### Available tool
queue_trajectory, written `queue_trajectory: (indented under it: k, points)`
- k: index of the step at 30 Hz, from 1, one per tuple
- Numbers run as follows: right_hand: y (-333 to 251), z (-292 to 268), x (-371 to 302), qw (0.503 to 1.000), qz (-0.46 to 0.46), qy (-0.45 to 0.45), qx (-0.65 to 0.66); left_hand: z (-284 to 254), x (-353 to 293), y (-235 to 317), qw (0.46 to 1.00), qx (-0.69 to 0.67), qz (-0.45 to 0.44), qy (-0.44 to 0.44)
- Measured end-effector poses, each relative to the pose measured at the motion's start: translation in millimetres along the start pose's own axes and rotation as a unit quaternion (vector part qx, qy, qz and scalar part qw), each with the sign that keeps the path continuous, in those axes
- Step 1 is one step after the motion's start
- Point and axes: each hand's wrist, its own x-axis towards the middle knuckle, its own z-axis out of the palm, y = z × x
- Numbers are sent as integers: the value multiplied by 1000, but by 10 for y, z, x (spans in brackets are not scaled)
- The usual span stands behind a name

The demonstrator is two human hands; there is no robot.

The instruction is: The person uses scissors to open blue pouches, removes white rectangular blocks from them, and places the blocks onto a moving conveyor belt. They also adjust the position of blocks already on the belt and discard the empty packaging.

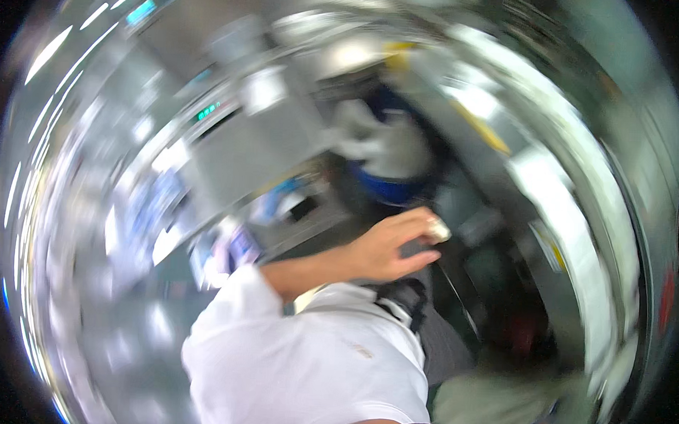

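My left hand [394, 247] reaches across in front of my body from a white sleeve [235, 302]. Its thumb stands apart from the fingers, with a dark gap between them. A small whitish thing [439, 230] shows at the fingertips; whether it covers a finger or is loosely held, I cannot tell. Beyond the hand is a blue tub [389, 187], with a pale grey, blurred heap [390, 143] in it. At the lower right edge a smeared patch of skin beside pale cloth [490, 404] may belong to my right arm; no fingers can be made out.
A grey metal appliance [255, 153] with a green lit display [208, 112] stands at the left. Below it are blurred blue and white items [284, 199] on a shelf. A long counter [470, 116] with a yellow strip runs down the right. Motion smears most of the view.
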Motion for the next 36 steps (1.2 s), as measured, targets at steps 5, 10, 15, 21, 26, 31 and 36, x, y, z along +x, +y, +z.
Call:
queue_trajectory:
  k: [5, 10, 15, 21, 26, 31, 36]
  points:
    - [-1761, 317, -623, 882, 11, -457, 109, -1334, -1031, 38, 794, 461, -75, 389]
    - [-2996, 343, -745, 857, -167, -480, 79, -2549, -2091, 7, 432, 700, -349, 450]
    - [-4069, 407, -793, 837, -378, -387, 83, -3788, -3774, -864, 482, 630, -507, 336]
    - [-4500, 305, -928, 752, -380, -495, 213, -3643, -2848, -650, 590, 630, -239, 444]
    - [-4846, 590, -1365, 666, -255, -579, 396, -1247, -709, -114, 945, 233, -63, 222]
    - [-4816, 633, -1409, 655, -102, -554, 504, -50, 105, -32, 973, 174, 128, -85]
    - [-4299, 496, -1332, 662, -4, -505, 553, 304, 513, 32, 961, 123, 194, -153]
